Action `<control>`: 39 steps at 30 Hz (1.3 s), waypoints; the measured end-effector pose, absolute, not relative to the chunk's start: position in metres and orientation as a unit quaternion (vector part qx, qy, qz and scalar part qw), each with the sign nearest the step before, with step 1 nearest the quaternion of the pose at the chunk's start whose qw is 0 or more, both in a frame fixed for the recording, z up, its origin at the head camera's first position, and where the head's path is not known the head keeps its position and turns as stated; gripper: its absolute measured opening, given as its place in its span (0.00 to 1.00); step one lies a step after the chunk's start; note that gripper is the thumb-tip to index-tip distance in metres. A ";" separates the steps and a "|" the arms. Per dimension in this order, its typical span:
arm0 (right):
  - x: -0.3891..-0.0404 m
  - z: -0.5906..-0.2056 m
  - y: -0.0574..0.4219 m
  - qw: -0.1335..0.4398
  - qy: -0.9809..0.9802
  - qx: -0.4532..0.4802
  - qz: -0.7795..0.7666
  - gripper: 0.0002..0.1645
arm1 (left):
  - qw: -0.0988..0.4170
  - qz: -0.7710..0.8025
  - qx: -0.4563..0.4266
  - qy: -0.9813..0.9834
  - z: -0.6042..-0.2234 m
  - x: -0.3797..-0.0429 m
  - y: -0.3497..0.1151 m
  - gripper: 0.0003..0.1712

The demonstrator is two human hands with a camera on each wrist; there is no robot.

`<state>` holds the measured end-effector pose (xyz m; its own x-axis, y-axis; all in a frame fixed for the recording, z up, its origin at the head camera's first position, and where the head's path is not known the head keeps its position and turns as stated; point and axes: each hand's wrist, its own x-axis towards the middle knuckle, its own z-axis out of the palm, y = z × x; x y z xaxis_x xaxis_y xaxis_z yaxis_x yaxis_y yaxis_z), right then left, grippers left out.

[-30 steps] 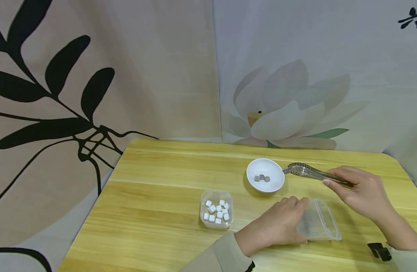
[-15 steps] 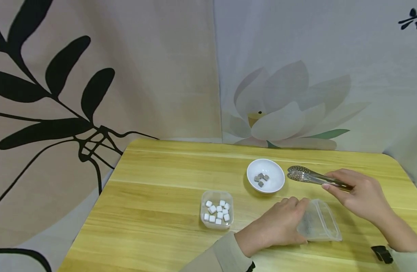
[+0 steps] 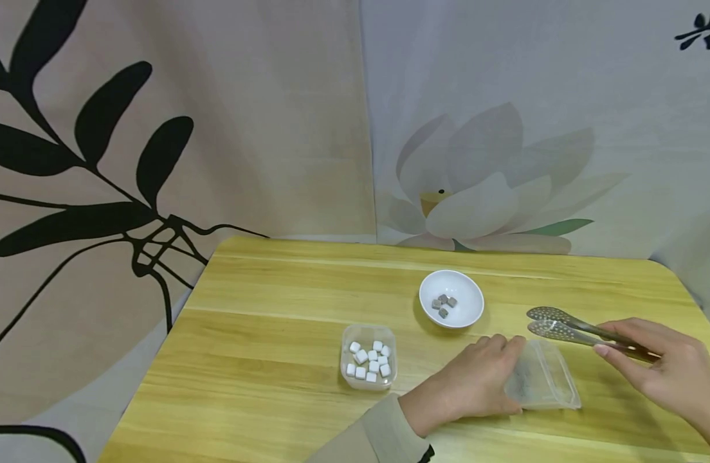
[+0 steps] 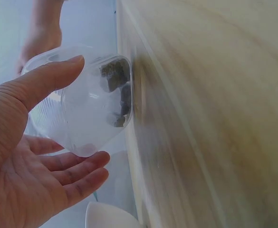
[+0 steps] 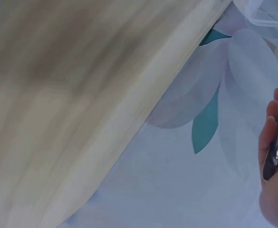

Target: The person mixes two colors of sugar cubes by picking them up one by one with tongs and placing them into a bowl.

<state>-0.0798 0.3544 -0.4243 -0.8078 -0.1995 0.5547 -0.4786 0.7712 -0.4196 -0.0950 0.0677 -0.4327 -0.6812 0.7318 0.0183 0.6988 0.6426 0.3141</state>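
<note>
Evidently, work is partway: the square tub [image 3: 366, 332] of white cubes [image 3: 374, 366] appears untouched, while the bowl [image 3: 469, 290] holds four grey cubes [image 3: 444, 313]. The left grip [image 3: 476, 376] is clamped on a clear tub [image 3: 545, 379], dark cubes [image 4: 113, 76] remaining inside; the right grip [image 3: 664, 370] clasps tongs [image 3: 554, 330], empty tips apart.

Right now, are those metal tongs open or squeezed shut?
Open: in the head view, the tongs held in the right hand show a gap between their perforated ends.

A wooden table [image 3: 262, 334] before flower-printed hangings [image 3: 482, 186] suggests an indoor tabletop setup.
</note>
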 end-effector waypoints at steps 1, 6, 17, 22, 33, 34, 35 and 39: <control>-0.077 -0.425 0.357 0.247 -0.906 0.186 0.290 0.23 | 0.056 0.150 0.395 0.905 -0.433 -0.095 0.068 0.52; -0.065 -0.428 0.369 0.223 -0.915 0.152 0.299 0.23 | 0.057 0.150 0.393 0.905 -0.432 -0.094 0.068 0.52; -0.055 -0.432 0.384 0.196 -0.939 0.161 0.234 0.26 | 0.056 0.150 0.393 0.906 -0.432 -0.094 0.069 0.51; -0.055 -0.431 0.381 0.207 -0.944 0.193 0.167 0.29 | 0.059 0.150 0.392 0.906 -0.433 -0.094 0.069 0.51; -0.071 -0.432 0.376 0.268 -0.913 0.288 0.106 0.48 | 0.070 0.151 0.393 0.904 -0.432 -0.095 0.068 0.50; -0.071 -0.432 0.374 0.269 -0.911 0.294 0.101 0.48 | 0.070 0.151 0.394 0.904 -0.432 -0.095 0.068 0.50; -0.072 -0.431 0.372 0.270 -0.910 0.300 0.095 0.47 | 0.068 0.151 0.394 0.904 -0.432 -0.095 0.068 0.50; -0.073 -0.427 0.364 0.273 -0.904 0.323 0.065 0.46 | 0.061 0.150 0.396 0.904 -0.433 -0.094 0.068 0.49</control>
<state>-0.0734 0.3644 -0.4267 -0.6423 -0.5491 0.5348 -0.6197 0.7826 0.0593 -0.0944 0.0680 -0.4333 -0.6784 0.7346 0.0083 0.6978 0.6409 0.3199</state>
